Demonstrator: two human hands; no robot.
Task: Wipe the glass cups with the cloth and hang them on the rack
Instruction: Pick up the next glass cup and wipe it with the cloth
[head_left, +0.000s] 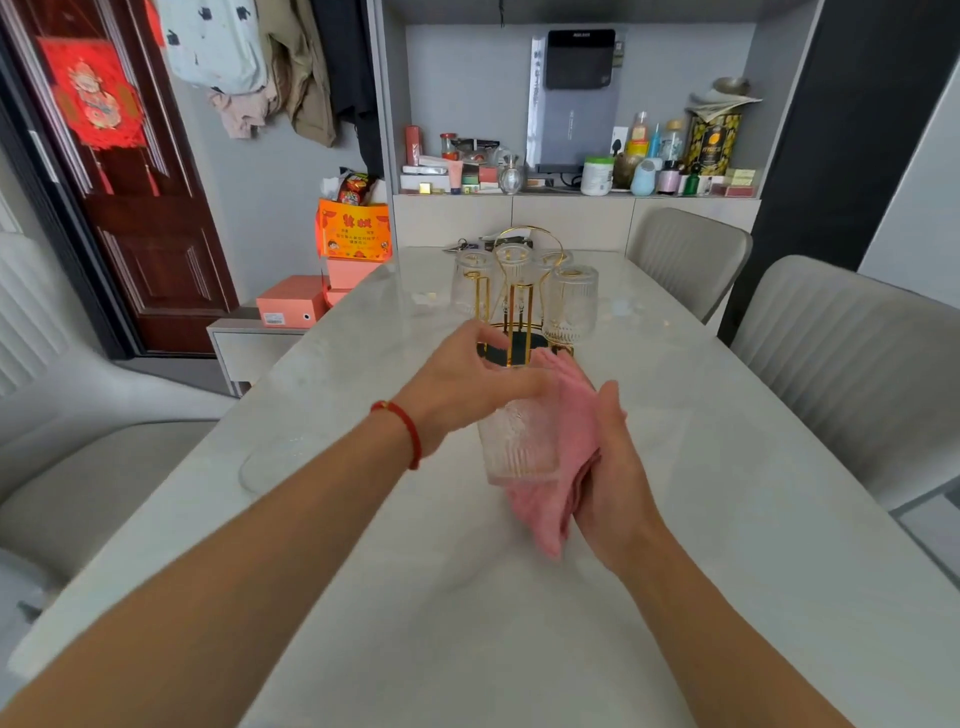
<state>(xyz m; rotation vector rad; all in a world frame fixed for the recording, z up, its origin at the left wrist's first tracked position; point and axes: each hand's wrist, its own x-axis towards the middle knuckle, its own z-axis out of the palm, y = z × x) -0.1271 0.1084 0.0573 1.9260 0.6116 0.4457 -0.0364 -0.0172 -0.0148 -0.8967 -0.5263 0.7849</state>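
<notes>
Pale marble-look tabletop (675, 519) fills the head view, running away from the camera toward a grey wall cabinet (571, 208) whose open shelf is crowded with bottles, jars and small boxes. Grey ribbed upholstered chairs (841, 374) are seen along the right edge, and another pale chair (78, 467) at the left. A dark red door with a red hanging ornament (93, 98) is seen at the far left, with orange-pink boxes (293, 301) stacked on a low unit beside the tabletop's far left corner.

Near the far middle of the tabletop a gold wire rack with a dark round base (519, 312) is set, and several clear ribbed glass cups (571, 304) are hung upside down on its prongs.

Nearer the camera, one more clear ribbed glass cup (519, 447) is held above the tabletop, in front of the rack. It is gripped at its upper part by the left hand (467, 379), whose fingers are curled over it; a red cord bracelet (405, 431) is worn on that wrist. A folded pink cloth (566, 441) is pressed against the cup's right side by the right hand (618, 467), fingers stretched along the cloth, and its lower end hangs below the cup.

Bare surface is left open on both sides of the hands and toward the near edge.
</notes>
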